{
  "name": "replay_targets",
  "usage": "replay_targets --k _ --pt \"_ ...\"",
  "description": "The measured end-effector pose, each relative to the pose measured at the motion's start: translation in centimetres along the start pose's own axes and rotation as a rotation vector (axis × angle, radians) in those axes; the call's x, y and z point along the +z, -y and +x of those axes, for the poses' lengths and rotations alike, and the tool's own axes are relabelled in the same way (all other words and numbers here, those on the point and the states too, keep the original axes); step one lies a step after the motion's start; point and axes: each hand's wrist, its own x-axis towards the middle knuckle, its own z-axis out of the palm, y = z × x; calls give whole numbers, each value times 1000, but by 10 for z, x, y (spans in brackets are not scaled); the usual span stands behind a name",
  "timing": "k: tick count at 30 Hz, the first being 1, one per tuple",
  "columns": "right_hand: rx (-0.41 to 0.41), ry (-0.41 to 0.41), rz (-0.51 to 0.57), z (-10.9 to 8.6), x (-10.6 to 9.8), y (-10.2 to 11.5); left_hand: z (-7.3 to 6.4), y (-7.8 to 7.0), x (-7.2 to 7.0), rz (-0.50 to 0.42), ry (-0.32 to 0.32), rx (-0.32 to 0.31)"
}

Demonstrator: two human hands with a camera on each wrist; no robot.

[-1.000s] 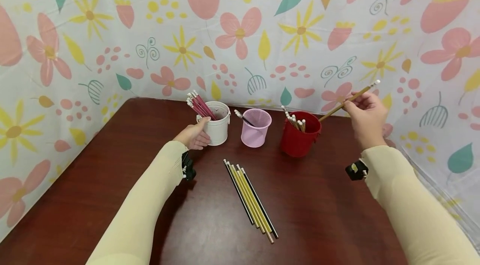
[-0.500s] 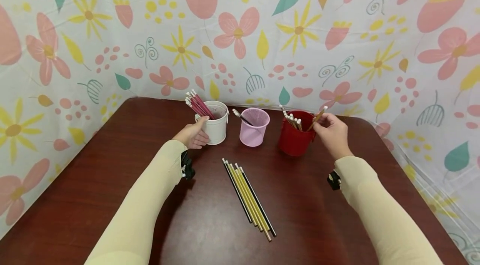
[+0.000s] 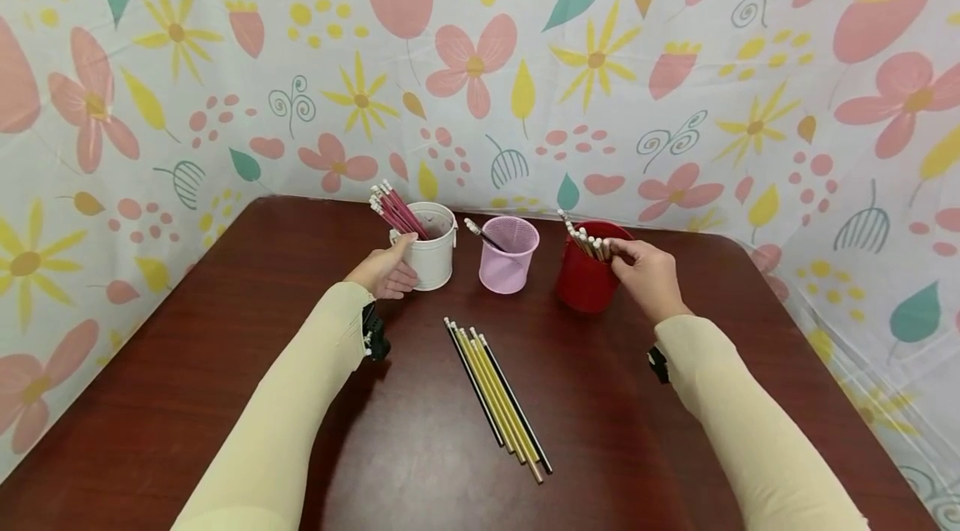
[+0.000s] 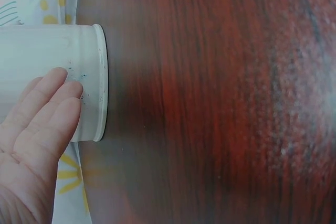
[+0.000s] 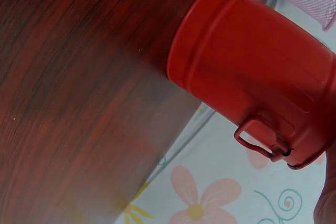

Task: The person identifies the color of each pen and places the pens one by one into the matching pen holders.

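Observation:
My left hand [image 3: 386,271] rests against the side of a white metal bucket [image 3: 433,266], its fingers fairly straight along the wall and the thumb near the rim. Several dark pink pencils [image 3: 401,214] with white erasers lean in that bucket. At the right, my right hand [image 3: 648,273] is at the rim of a red bucket [image 3: 585,285], where it pinches a pencil [image 3: 605,247] near its eraser end. More eraser-tipped pencils stand beside it there. The right wrist view shows the red bucket's wall [image 5: 252,56] and handle loop, while the fingertips are out of that picture.
Between the buckets stands a pink mesh cup [image 3: 508,264] with a few dark pencils [image 3: 487,235] leaning in it. Several yellow and black pencils [image 3: 498,402] lie side by side on the dark wooden table [image 3: 405,448]. A flower-patterned cloth [image 3: 480,139] hangs behind.
My right hand has come left and down to the red bucket, bringing the brown pencil in among the others there. The left hand has stayed at the white bucket.

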Motion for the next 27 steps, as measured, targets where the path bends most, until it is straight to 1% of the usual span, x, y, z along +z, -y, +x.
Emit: replay_targets --k 3,6,7,9,10,13,14,15,16,17,18,19,20,22,24,27 --pt "6 17 3 0 -1 2 0 0 0 4 -3 -3" --pt "7 -19 -8 -1 -1 4 0 -1 -1 15 -6 2" --pt "12 -50 -4 -2 0 5 -1 -1 -1 14 -8 3" --pt "-8 -138 -13 -7 2 7 -1 -1 0 8 -11 7" --pt "-29 -185 -16 -11 4 8 -1 -1 0 5 -10 6" --pt "-127 -318 -3 -25 13 13 0 0 0 -5 -9 -3" --pt "-162 -348 2 -29 17 15 0 -1 0 -6 -11 -4" --pt "-190 -360 13 -33 21 17 0 -1 -1 -1 -13 -2" --pt "-211 -351 30 -37 24 19 0 0 0 -3 -16 -3" --pt "-232 -329 51 -40 28 21 1 0 1 -2 -18 0" --pt "-243 -289 70 -43 31 23 1 0 2 -3 -20 4" --pt "-251 -229 85 -45 35 25 1 1 3 -4 -24 7" --pt "-258 -157 101 -47 38 28 1 1 4 -1 -23 11" --pt "-249 25 108 -51 44 37 1 1 5 -7 -24 11" --pt "-195 201 92 -54 50 50 0 1 4 -9 -26 10" --pt "-57 462 67 -57 61 72 -1 0 2 -16 -34 8"
